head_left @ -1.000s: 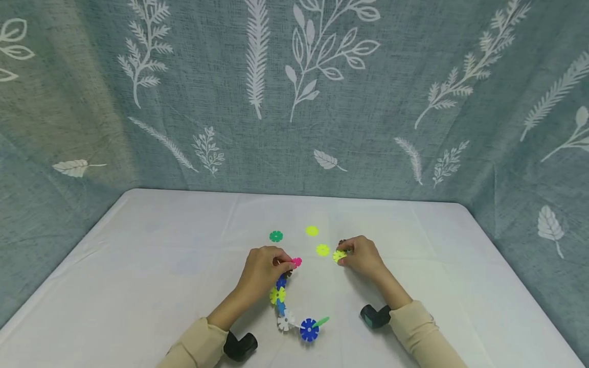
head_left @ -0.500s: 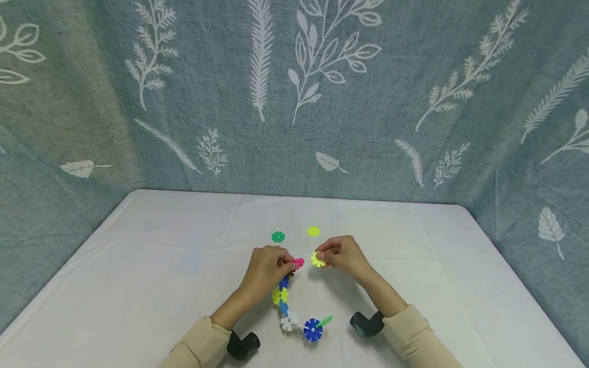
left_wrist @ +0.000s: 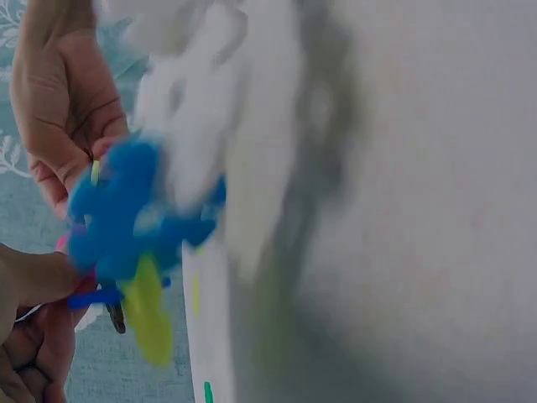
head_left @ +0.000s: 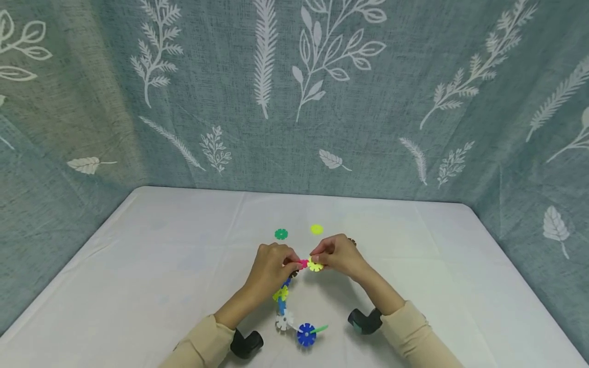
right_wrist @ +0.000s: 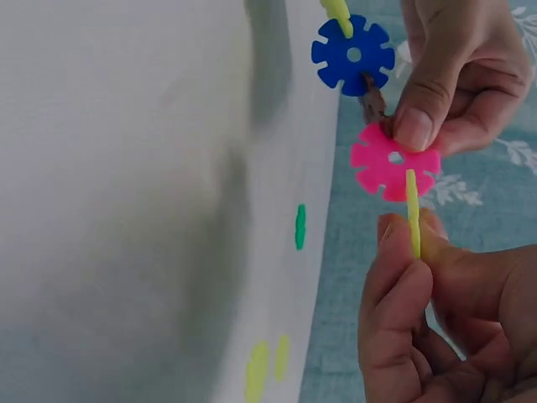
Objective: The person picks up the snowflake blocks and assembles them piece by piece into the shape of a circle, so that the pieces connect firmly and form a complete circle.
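My left hand pinches a pink notched disc between thumb and fingers. It is the end of a curved chain of linked snowflake discs: brown, blue, yellow, light blue, white, then dark blue with a green disc edge-on. My right hand pinches a yellow notched disc by its edge. In the right wrist view that yellow disc stands edge-on, its tip overlapping the lower rim of the pink disc.
A green disc and a yellow disc lie flat on the white table beyond my hands. A brown disc shows partly behind my right hand. Black devices sit at both wrists. A patterned curtain hangs behind.
My right hand has moved left with the yellow disc, from apart to right at the pink disc. The left hand has kept its pinch and nearly its place.
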Demonstrator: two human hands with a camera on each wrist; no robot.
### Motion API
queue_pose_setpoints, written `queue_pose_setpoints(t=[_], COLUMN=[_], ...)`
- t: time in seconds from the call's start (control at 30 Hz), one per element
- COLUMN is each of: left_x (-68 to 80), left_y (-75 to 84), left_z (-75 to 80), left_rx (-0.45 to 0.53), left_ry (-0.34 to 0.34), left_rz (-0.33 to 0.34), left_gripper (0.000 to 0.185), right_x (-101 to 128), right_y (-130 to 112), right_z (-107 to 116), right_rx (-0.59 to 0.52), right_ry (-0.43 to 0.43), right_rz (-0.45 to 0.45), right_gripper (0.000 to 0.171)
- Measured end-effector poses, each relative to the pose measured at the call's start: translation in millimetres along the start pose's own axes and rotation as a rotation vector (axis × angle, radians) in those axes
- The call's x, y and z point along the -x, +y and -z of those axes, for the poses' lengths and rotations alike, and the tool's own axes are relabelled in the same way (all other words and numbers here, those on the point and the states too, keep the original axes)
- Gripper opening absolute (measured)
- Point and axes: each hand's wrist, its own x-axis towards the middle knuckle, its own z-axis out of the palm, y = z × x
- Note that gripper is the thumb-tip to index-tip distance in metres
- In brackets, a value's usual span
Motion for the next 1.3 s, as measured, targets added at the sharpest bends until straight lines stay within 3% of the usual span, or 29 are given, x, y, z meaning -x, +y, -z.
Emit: queue_pose_setpoints(t=[0.13, 0.3, 0.4, 0.47, 0.57, 0.73, 0.8, 0.9, 1.17, 1.3], left_x=[1.6, 4.3, 4.0, 3.0, 1.0, -3.1, -5.0, -8.8, -14.7, -13.1], left_y=[3.5, 8.8, 10.7, 10.7, 9.1, 2.0, -1.5, -6.3, -12.8, -12.6], left_z=[-2.2, -8.0, -9.5, -8.6, -5.0, 2.0, 3.4, 2.9, -3.4, -4.0], left_rx=[-0.011, -0.076, -0.099, -0.101, -0.057, 0.207, 0.285, 0.324, 0.457, 0.49], left_ry=[0.028, 0.099, 0.108, 0.078, -0.005, -0.184, -0.21, -0.219, -0.329, -0.33], left_rz=[-0.055, -0.147, -0.146, -0.12, -0.047, 0.126, 0.197, 0.272, 0.383, 0.519], left_gripper=[0.011, 0.013, 0.012, 0.011, 0.009, 0.007, 0.008, 0.01, 0.017, 0.016], right_x=[-0.4, -2.2, -3.1, -3.7, -4.8, -6.5, -6.7, -6.4, -6.1, -6.6], right_y=[-4.5, -9.0, -9.0, -7.4, -2.5, 5.4, 7.1, 8.4, 5.9, 10.0], right_z=[2.9, 1.3, 0.5, 0.5, 0.5, -1.8, -2.8, -4.1, -5.2, 5.8], right_rx=[0.036, 0.076, 0.107, 0.12, 0.064, -0.07, -0.095, -0.123, -0.147, -0.13], right_ry=[-0.042, -0.022, 0.006, 0.017, 0.036, 0.049, 0.037, 0.013, -0.009, 0.093], right_rz=[0.004, -0.044, -0.043, -0.03, -0.042, -0.053, -0.05, -0.038, 0.005, -0.018], right_gripper=[0.008, 0.006, 0.005, 0.006, 0.009, 0.016, 0.017, 0.018, 0.023, 0.027])
